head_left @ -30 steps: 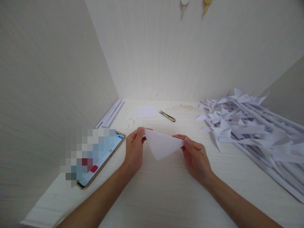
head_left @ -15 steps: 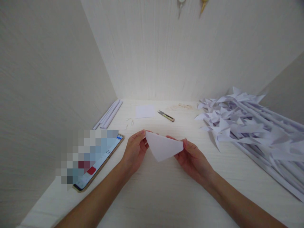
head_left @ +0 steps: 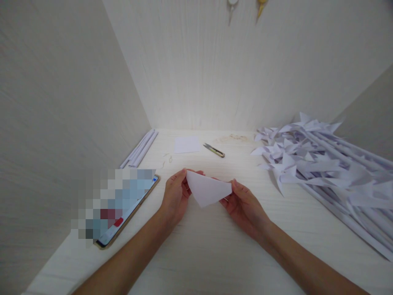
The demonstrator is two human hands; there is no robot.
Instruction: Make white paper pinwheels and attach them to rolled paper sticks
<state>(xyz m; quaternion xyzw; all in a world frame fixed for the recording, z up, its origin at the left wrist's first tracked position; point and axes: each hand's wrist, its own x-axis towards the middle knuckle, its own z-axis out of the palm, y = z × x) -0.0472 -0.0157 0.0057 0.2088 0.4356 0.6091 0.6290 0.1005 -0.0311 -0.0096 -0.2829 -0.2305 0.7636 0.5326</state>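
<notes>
The left hand [head_left: 174,196] pinches one corner of a folded white paper [head_left: 206,190] between thumb and fingers. The right hand [head_left: 244,205] pinches the other corner the same way. The paper is shaped like a triangle with its point hanging down. Both hands hold it up just above the desk [head_left: 215,254], near the middle of the desk.

A phone [head_left: 123,213] lies flat by the left edge of the desk, just beside the left arm. Its screen is blurred. Behind it, some long white paper rolls [head_left: 139,148] lie along the left edge, reaching toward the back left corner.

Near the back edge lies a small square white sheet [head_left: 186,144]. Just beside it, on its right, lie small snips [head_left: 214,150]. A few tiny scraps [head_left: 168,157] lie in front of the sheet, closer to the hands.

A big pile of white paper pinwheels [head_left: 322,168] on long sticks covers the right side of the desk, well apart from the right hand. Two small things hang on the back wall, high up, cut off by the top of the view.
</notes>
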